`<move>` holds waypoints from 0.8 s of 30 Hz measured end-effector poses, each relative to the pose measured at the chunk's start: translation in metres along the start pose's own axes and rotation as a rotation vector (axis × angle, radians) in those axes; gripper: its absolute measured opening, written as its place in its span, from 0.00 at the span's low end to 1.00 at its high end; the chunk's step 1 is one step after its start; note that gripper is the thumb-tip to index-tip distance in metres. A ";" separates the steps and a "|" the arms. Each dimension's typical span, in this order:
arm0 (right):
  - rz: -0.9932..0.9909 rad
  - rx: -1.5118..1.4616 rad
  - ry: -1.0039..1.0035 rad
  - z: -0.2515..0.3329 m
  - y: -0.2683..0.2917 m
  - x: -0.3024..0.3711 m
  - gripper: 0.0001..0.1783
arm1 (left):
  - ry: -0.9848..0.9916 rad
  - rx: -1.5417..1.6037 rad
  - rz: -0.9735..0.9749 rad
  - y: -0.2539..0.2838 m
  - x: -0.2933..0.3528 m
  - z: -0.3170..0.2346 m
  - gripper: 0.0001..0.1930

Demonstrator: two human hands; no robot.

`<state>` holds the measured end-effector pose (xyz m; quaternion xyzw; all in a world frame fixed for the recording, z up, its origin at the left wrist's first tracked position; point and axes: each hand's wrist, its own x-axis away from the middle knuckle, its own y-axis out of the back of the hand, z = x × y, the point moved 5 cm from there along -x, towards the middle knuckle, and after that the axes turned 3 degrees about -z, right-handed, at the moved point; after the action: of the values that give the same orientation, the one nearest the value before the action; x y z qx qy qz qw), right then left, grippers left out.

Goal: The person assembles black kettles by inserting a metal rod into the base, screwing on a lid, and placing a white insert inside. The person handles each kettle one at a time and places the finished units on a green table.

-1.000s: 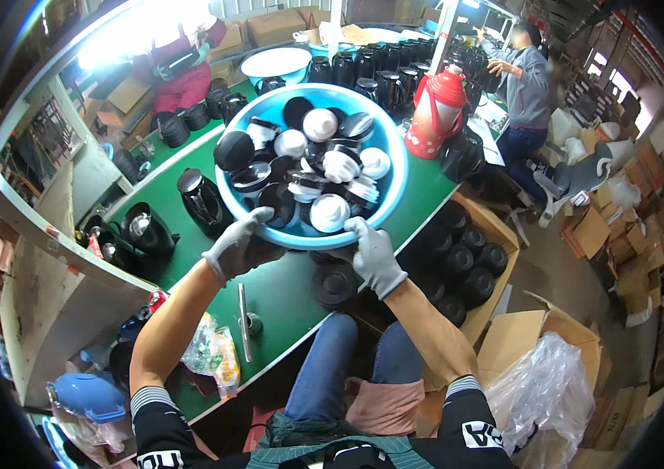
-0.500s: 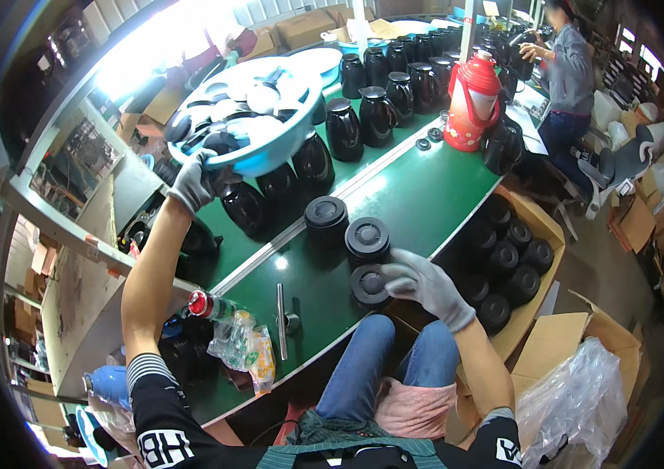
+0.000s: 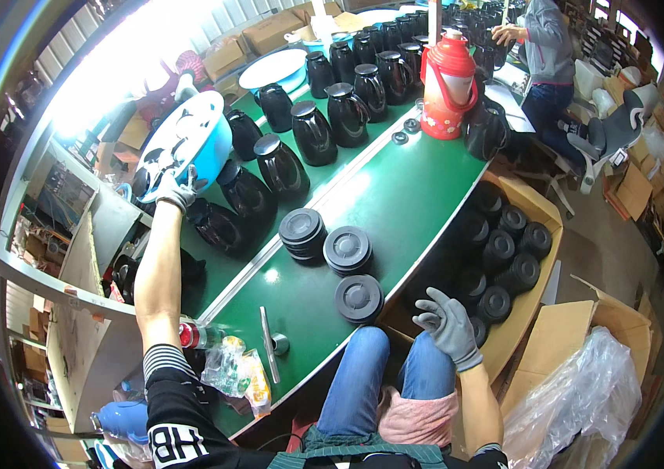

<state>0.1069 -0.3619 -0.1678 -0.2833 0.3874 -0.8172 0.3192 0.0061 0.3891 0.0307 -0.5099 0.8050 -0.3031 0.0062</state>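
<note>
Everything is placed from the nearest stack of black discs [image 3: 358, 298], which stands at the front edge of the green surface [image 3: 418, 187]. Far to its left and beyond it, a blue basin [image 3: 216, 148] of black and white pieces leans at a tilt; the gloved left hand [image 3: 177, 190] has its grip closed on the basin's near rim. To the stack's right, off the surface, the gloved right hand [image 3: 451, 330] hangs with its grip loosely open, fingers parted and partly bent, near a carton [image 3: 544, 262] holding more black discs. Just behind the stack are the middle stack [image 3: 348, 248] and, farther left, the rear stack [image 3: 301, 230]. Left of the nearest stack lie a metal rod [image 3: 269, 344] and a crumpled plastic bag [image 3: 226, 369]. Well beyond it, dark jugs [image 3: 312, 133] stand in rows; beyond and to its right is a red flask [image 3: 449, 86].
</note>
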 end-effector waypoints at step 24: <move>-0.158 0.290 0.100 0.000 -0.019 0.002 0.30 | 0.222 -0.824 0.830 -0.079 0.413 0.255 0.18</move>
<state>0.1002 -0.3539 -0.1523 -0.2227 0.2575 -0.9001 0.2718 -0.0462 -0.0978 -0.0153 -0.0781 0.9842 0.0106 -0.1583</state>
